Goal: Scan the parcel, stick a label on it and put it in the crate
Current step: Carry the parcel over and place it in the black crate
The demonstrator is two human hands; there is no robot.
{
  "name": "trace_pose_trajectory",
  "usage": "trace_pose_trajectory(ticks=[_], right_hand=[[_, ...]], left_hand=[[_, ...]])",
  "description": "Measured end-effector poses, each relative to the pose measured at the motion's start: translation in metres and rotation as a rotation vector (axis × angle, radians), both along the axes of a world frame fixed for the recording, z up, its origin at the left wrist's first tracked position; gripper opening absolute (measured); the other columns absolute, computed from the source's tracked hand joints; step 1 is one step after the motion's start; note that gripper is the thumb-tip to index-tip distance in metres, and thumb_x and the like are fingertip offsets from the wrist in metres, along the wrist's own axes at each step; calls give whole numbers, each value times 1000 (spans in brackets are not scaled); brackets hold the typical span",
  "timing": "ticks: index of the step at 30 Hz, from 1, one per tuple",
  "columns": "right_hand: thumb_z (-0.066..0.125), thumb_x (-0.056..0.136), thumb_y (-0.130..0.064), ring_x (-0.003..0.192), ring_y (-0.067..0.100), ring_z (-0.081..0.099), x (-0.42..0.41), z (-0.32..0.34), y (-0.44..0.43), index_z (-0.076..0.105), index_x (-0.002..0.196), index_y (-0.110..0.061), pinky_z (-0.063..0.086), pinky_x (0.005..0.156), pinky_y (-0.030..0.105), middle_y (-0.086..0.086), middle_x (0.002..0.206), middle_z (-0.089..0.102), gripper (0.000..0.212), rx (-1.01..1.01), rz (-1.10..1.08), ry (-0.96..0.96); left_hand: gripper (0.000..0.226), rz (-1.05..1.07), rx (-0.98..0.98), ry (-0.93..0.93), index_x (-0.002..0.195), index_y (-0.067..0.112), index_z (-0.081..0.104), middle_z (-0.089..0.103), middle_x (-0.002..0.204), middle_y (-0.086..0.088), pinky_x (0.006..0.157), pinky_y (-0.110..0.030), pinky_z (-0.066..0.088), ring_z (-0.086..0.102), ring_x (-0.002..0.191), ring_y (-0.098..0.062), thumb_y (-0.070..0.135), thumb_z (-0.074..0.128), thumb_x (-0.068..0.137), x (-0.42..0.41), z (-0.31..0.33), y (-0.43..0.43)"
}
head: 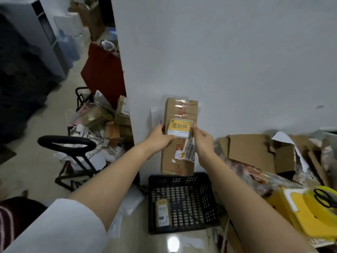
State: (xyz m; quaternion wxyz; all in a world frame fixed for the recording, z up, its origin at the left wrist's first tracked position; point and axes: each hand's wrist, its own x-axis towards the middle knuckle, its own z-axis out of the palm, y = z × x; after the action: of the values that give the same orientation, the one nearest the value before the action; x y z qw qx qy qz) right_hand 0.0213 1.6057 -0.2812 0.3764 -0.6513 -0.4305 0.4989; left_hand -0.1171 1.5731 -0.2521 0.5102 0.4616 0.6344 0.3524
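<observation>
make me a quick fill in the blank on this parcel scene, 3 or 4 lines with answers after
1. Both hands press a label whose main panel is ____ onto the cardboard parcel.
2. The parcel is held upright against the white ____.
3. Directly below the parcel sits a ____ plastic crate.
4. The crate already holds one small ____.

Answers: yellow; wall; black; box

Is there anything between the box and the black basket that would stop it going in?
Nothing visible does. The box is held up by the left hand and right hand, just above the far rim of the black crate. The crate is open on top; only one small parcel lies inside, at its left.
</observation>
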Motion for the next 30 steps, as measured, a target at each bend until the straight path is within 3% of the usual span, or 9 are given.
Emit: trace_pose_trajectory(ticks=[3,5,7,10,12,16,20,24,30], right_hand=[[46,93,-47,69,9,61,-1,-42,4,65,71,-28,46,63,27,-8,72,67,36,-65,26,-23],[45,94,-46,74,12,64,2,-77,2,69,76,-26,49,69,30,-7,76,70,36,-112,49,-45],[43,96,-42,86,15,66,5,-118,-3,71,104,-23,50,81,34,-3,92,73,35,-145,51,-56],[44,97,-37,115,23,57,15,-176,-17,49,136,-11,42,95,35,4,127,61,47,-234,-46,-63],[46,96,-34,115,24,56,21,-212,-29,49,131,-8,43,96,36,8,127,58,43,-313,-105,-48],[46,96,-35,98,22,59,33,-276,-43,49,104,-19,48,92,43,1,100,60,19,-437,-126,-25],[47,97,-28,81,15,61,40,-323,-37,55,100,-14,51,73,31,0,89,63,16,-490,-88,55],[48,94,-9,73,15,62,41,-366,-20,60,106,-11,50,53,19,-1,85,65,17,-497,-71,80],[41,82,15,84,17,64,34,-452,-16,57,118,-16,53,73,31,-2,95,68,50,-512,-37,104]], left_hand=[[32,69,-93,7,120,18,52,64,105,3,80,-29,50,62,94,-17,16,58,89,0,-47,4],[26,97,-139,0,113,20,52,62,93,9,72,-23,49,62,89,-12,16,59,88,4,-81,2],[23,102,-185,-15,108,22,53,58,87,11,81,-28,52,61,91,-10,14,61,88,12,-119,-4],[18,105,-243,-41,95,27,57,64,98,7,90,-35,52,64,100,-16,15,65,84,29,-177,-17],[21,95,-292,-63,88,35,59,66,94,11,83,-29,52,66,97,-14,18,68,81,38,-212,-24],[37,113,-375,-73,112,26,61,69,104,7,85,-33,54,67,93,-13,22,67,77,46,-277,-26],[57,250,-450,-51,131,17,40,55,102,9,78,-29,48,59,85,-9,21,67,80,51,-338,-19],[54,316,-494,-83,123,13,41,56,92,12,82,-31,51,57,82,-5,24,70,79,54,-398,-10],[56,389,-520,-109,129,13,44,58,116,-2,81,-27,49,59,98,-14,12,67,78,57,-479,-4]])
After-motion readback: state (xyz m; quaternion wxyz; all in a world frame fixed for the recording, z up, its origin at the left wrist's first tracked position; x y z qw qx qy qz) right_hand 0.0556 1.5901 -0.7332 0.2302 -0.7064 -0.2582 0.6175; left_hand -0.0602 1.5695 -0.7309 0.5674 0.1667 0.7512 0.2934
